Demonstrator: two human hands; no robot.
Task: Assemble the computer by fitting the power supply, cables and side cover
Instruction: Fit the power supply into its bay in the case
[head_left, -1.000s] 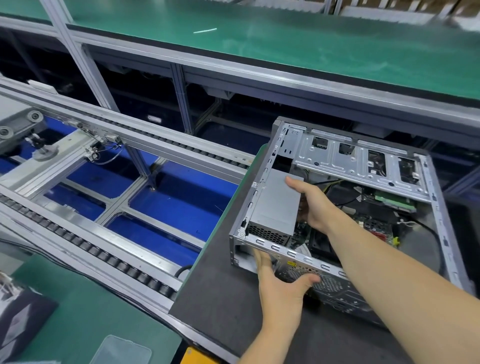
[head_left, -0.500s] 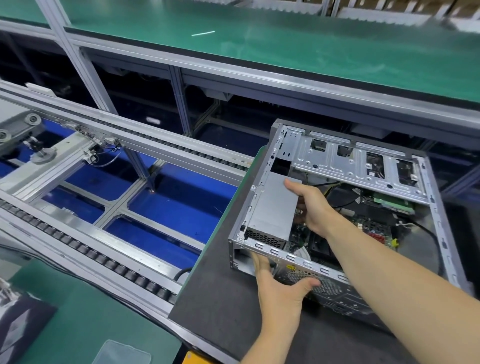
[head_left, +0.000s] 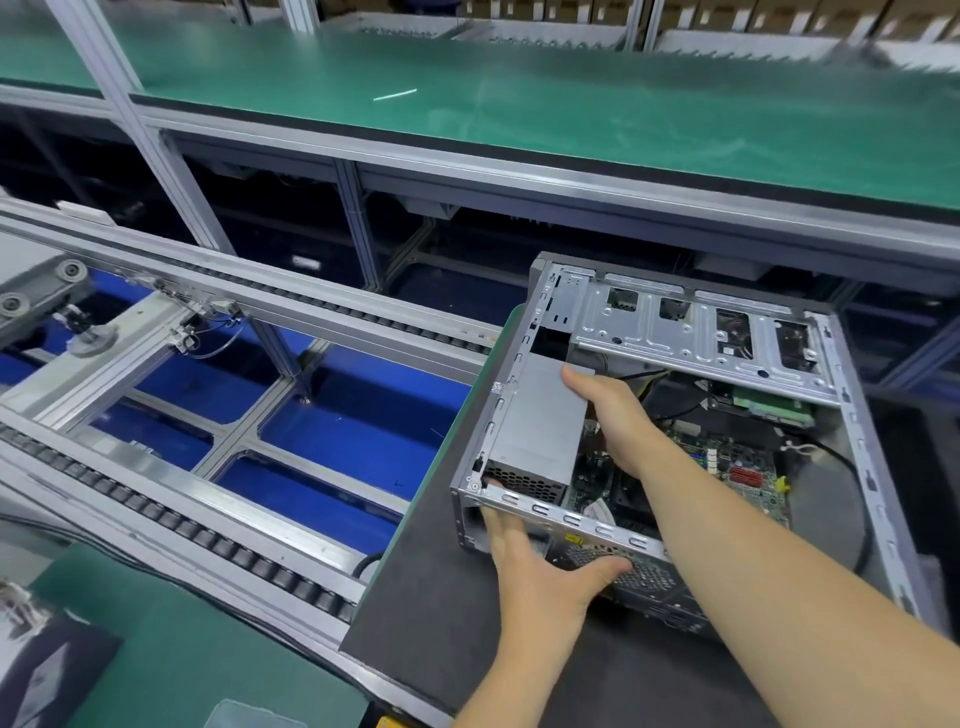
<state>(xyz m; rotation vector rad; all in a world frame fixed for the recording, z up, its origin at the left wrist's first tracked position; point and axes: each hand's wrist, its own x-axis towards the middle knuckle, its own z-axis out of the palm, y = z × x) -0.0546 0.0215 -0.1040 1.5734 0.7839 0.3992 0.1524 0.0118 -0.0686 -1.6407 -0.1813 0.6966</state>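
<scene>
Little has shifted since the earlier frame: our right hand (head_left: 610, 415) still clasps the power supply (head_left: 540, 421) in the case's (head_left: 571, 519) near-left corner, seating it there. Our left hand (head_left: 540, 566), fingers straight, grasping nothing, braces the case's near wall against sliding on the surface (head_left: 426, 571).

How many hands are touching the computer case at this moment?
2. The left hand presses against the outside of the computer case at its near rear panel; the right hand reaches inside, gripping the grey power supply.
</scene>
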